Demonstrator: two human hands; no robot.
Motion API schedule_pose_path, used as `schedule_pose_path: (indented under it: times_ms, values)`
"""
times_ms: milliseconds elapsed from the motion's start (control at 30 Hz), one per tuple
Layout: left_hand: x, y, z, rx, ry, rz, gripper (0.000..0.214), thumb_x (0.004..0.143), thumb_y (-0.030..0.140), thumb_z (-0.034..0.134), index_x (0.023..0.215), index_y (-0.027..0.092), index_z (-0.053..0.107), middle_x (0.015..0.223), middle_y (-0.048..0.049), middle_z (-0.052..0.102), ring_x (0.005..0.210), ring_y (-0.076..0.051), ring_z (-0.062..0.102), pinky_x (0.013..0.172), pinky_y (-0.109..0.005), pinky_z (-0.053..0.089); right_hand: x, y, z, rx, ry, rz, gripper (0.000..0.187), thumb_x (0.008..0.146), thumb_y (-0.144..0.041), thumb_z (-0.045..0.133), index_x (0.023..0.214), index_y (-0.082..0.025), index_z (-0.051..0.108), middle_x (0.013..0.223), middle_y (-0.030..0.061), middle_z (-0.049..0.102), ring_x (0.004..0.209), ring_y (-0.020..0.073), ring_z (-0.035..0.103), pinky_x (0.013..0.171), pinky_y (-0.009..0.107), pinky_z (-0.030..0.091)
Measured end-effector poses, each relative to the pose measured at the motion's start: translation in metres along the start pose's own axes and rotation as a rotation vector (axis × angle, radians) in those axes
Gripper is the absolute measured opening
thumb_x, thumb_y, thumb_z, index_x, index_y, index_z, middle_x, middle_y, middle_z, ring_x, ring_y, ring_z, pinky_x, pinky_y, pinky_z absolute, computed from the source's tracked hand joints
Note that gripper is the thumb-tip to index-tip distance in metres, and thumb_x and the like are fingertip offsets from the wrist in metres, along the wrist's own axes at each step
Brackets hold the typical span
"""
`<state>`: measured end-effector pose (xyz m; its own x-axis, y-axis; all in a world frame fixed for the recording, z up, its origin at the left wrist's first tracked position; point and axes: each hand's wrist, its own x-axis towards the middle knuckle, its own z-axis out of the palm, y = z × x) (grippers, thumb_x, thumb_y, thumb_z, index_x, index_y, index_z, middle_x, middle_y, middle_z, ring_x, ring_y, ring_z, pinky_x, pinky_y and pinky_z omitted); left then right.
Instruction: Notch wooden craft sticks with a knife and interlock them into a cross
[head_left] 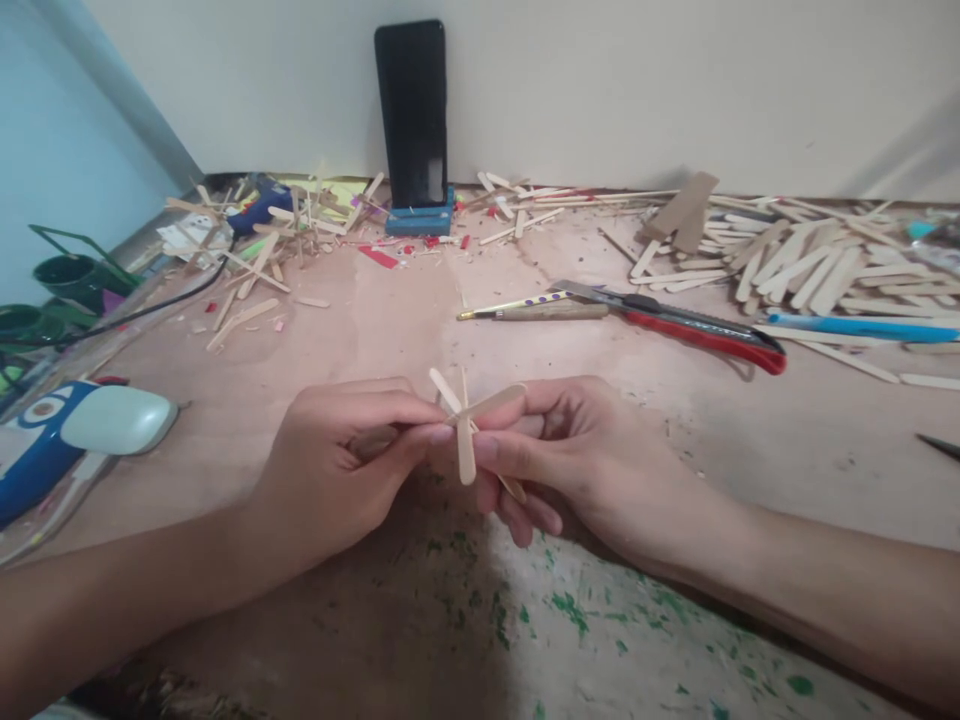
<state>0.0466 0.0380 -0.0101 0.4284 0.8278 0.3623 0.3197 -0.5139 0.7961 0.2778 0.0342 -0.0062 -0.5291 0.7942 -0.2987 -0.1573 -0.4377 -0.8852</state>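
Observation:
Between my two hands is a small piece made of wooden craft sticks, crossed and spreading out from one middle point. My left hand pinches it from the left side, thumb and forefinger meeting near the crossing. From the right, my right hand grips it with thumb and forefinger, its lower fingers curled beneath. One stick points down toward me, another slants up to the right along the right forefinger. The joint itself is partly covered by fingertips.
A red and black utility knife lies beyond my right hand, by a thin patterned stick. Many loose craft sticks pile up at right. A phone stands in a blue holder. A glue gun lies at left.

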Motion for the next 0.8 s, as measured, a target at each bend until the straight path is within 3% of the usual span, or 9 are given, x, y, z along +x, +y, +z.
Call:
schedule_pose_path:
  times_ms: [133, 300, 533, 733, 800]
  values:
    - [-0.001, 0.002, 0.001, 0.070, -0.003, 0.027, 0.030, 0.107, 0.010, 0.073, 0.083, 0.023, 0.085, 0.077, 0.0075, 0.079, 0.068, -0.003, 0.065, 0.069, -0.012, 0.048, 0.000, -0.001, 0.000, 0.006, -0.011, 0.018, 0.038, 0.082, -0.038, 0.104, 0.080, -0.017, 0.072, 0.067, 0.0030, 0.078, 0.046, 0.0089, 0.058, 0.042, 0.020, 0.034]
    - [0.004, -0.002, 0.002, -0.019, -0.032, 0.029, 0.023, 0.104, 0.008, 0.076, 0.087, 0.021, 0.085, 0.079, 0.0072, 0.082, 0.070, -0.004, 0.071, 0.069, -0.009, 0.053, -0.001, -0.004, -0.003, -0.026, -0.004, 0.025, 0.036, 0.079, -0.035, 0.105, 0.082, -0.016, 0.074, 0.068, 0.0035, 0.079, 0.048, 0.0091, 0.060, 0.044, 0.019, 0.037]
    - [0.005, 0.000, 0.004, -0.105, -0.049, -0.092, 0.027, 0.101, 0.008, 0.074, 0.081, 0.022, 0.086, 0.077, 0.0064, 0.083, 0.068, -0.005, 0.075, 0.067, -0.006, 0.057, 0.001, -0.003, -0.003, -0.060, 0.021, 0.001, 0.033, 0.081, -0.037, 0.104, 0.081, -0.016, 0.078, 0.069, 0.0031, 0.079, 0.049, 0.0089, 0.061, 0.044, 0.019, 0.038]
    - [0.006, -0.005, 0.002, -0.079, 0.071, -0.170, 0.021, 0.100, 0.015, 0.077, 0.085, 0.022, 0.088, 0.076, 0.0052, 0.083, 0.065, -0.006, 0.073, 0.064, -0.007, 0.057, 0.002, -0.007, -0.009, -0.053, -0.051, 0.009, 0.031, 0.085, -0.039, 0.102, 0.097, -0.016, 0.085, 0.085, 0.0048, 0.084, 0.062, 0.0122, 0.070, 0.050, 0.020, 0.050]
    - [0.006, -0.005, 0.001, -0.069, 0.088, -0.169, 0.019, 0.100, 0.016, 0.078, 0.085, 0.023, 0.088, 0.077, 0.0058, 0.082, 0.066, -0.005, 0.072, 0.066, -0.007, 0.057, 0.003, -0.008, -0.011, -0.056, -0.078, 0.022, 0.029, 0.089, -0.040, 0.099, 0.091, -0.016, 0.085, 0.080, 0.0040, 0.081, 0.059, 0.0118, 0.069, 0.050, 0.020, 0.050]
